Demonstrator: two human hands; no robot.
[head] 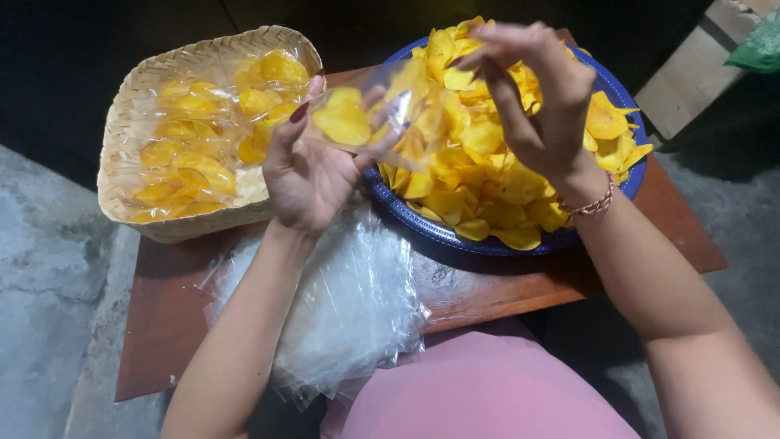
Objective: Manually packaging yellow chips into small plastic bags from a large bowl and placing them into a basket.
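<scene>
A small clear plastic bag [382, 114] holding a few yellow chips sits raised between our hands above the low brown wooden table [569, 276], its long axis running roughly left to right, mouth turned toward the right hand. Our left hand [313, 167] pinches the bag's near edge, thumb and fingers closed on the film. Our right hand [536, 97], wearing a red-and-white braided bracelet [595, 203], hovers over the mouth, fingers bent loosely; whether it grips anything, we cannot tell. Behind the bag lies a round blue tray [455, 236] heaped with thin yellow chips [487, 171]. At left stands a woven palm-leaf basket [126, 142] of filled bags, and a stack of empty clear bags [349, 309] rests near our lap.
</scene>
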